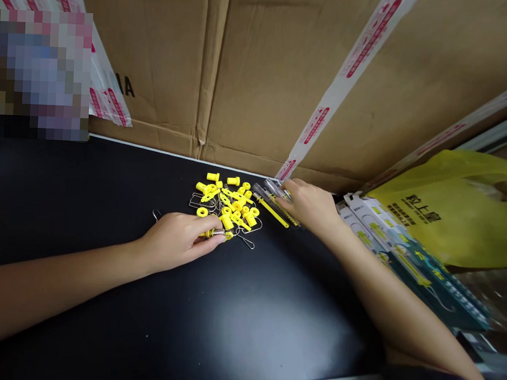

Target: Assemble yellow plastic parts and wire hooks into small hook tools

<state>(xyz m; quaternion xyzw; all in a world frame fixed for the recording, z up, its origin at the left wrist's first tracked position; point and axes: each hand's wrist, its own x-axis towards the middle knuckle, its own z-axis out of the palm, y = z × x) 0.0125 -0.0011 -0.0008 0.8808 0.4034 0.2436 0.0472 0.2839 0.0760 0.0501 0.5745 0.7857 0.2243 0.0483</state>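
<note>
My left hand (179, 240) is closed in a pinch on a small yellow-and-metal part (213, 233), with a wire loop showing behind the hand. Right beside it lies a pile of yellow plastic pieces (238, 203): caps, rings and flat tabs, mixed with springs and bent wire hooks (246, 243). To the right of the pile, clear plastic tubes (259, 191) and thin yellow sticks (277, 214) lie side by side. Over their far end, my right hand (309, 206) has its fingers curled round a clear tube (287, 195); the palm hides part of the row.
Large taped cardboard boxes (275, 73) stand along the back edge of the black table (167, 320). On the right are printed packages (418, 264) and a yellow plastic bag (458, 204), close to my right forearm. A blurred-out patch covers the upper left.
</note>
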